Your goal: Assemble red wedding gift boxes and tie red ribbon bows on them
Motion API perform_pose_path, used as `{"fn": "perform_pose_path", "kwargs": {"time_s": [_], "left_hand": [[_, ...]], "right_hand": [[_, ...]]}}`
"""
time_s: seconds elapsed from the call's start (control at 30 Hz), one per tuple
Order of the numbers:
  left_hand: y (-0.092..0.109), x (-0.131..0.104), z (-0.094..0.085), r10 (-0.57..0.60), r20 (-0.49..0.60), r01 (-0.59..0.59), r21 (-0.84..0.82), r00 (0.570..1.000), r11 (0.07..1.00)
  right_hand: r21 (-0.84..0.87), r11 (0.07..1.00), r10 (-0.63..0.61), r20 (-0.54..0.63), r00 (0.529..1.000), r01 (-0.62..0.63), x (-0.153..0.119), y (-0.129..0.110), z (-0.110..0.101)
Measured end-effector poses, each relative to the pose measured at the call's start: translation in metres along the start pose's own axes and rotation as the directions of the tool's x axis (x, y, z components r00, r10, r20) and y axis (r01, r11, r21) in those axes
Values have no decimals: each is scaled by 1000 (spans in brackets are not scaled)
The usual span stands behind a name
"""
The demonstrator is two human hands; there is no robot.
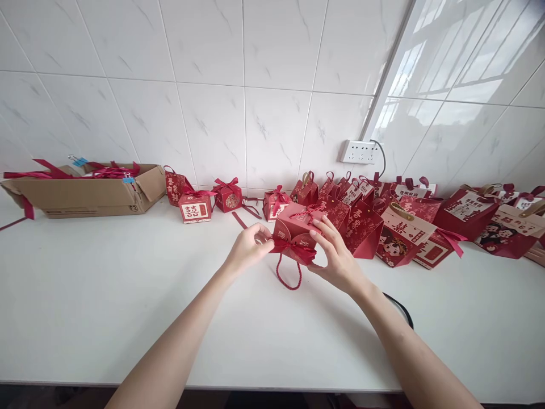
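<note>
A red gift box (293, 227) with a dark red ribbon bow (296, 250) across its front is tilted between my hands. A twisted red cord handle (289, 278) hangs in a loop below it. My left hand (252, 245) pinches the ribbon at the box's left side, thumb and forefinger pressed together. On the right, my right hand (336, 253) grips the box, fingers on its top and right side and the thumb near the lower right edge. Just behind stands a small box with a bow (272, 210).
A brown cardboard carton (97, 196) holding red ribbons stands at the left. Small red boxes (196, 209) line the wall. Many red gift bags (361, 227) crowd the right side of the white table (149, 307). A power strip (361, 152) is on the wall; a black cable (402, 307) lies right.
</note>
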State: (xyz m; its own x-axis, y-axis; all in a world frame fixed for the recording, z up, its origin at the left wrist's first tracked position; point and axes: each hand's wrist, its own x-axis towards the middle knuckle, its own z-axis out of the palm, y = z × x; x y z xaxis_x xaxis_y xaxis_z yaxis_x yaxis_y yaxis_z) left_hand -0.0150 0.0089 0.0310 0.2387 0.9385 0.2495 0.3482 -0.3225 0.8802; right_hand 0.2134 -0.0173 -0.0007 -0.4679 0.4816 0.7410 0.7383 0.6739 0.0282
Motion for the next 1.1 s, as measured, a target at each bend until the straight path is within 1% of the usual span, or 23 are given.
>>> {"fn": "perform_pose_path", "kwargs": {"time_s": [0.2,0.3,0.37,0.47,0.5,0.53,0.6,0.7,0.77,0.8,0.87,0.9,0.93,0.97,1.03,1.07,1.1], "left_hand": [[-1,-1,0,92,5,-92,50,996,995],[0,-3,2,178,-58,-168,147,982,975],[-1,-5,5,297,-126,-260,250,946,933],[-4,-5,9,487,-195,-383,401,852,832],[-5,-5,11,523,-207,-401,435,827,806],[-6,-4,12,543,-218,-406,460,811,790],[-7,-4,13,553,-236,-395,488,799,779],[-5,-5,15,533,-261,-367,487,805,793],[-2,-7,14,493,-271,-343,452,826,823],[0,-8,12,455,-273,-320,421,847,849],[4,-8,7,329,-243,-245,319,912,915],[5,-8,3,253,-195,-204,241,947,949],[7,-7,-1,186,-124,-168,144,975,975],[8,-6,-5,142,-40,-141,37,989,989],[9,-4,-13,131,98,-116,-147,986,982],[9,-3,-16,137,129,-110,-197,982,974],[9,-2,-17,135,136,-103,-215,981,971]], "right_hand": [[10,1000,-24,-11,1000,24,2,-2,0],[16,999,-35,-15,999,35,3,-3,1],[20,999,-43,-15,999,44,3,-5,2],[31,998,-55,-4,998,55,3,-5,2],[33,998,-57,-3,998,57,3,-5,2],[34,998,-59,-4,998,59,3,-5,2],[34,998,-59,-14,998,59,3,-5,2],[44,997,-61,-18,998,62,4,-6,2],[59,996,-59,-13,998,60,4,-7,2],[71,996,-53,-9,999,53,4,-7,2],[103,994,-29,-3,1000,29,4,-7,2],[124,992,-11,-1,1000,11,4,-6,3],[150,989,12,2,1000,-12,3,-6,3],[182,982,42,5,999,-42,3,-5,4],[268,957,108,15,994,-108,2,-3,5],[315,939,138,24,990,-138,1,-3,5],[358,919,160,36,986,-162,1,-3,6]]}}
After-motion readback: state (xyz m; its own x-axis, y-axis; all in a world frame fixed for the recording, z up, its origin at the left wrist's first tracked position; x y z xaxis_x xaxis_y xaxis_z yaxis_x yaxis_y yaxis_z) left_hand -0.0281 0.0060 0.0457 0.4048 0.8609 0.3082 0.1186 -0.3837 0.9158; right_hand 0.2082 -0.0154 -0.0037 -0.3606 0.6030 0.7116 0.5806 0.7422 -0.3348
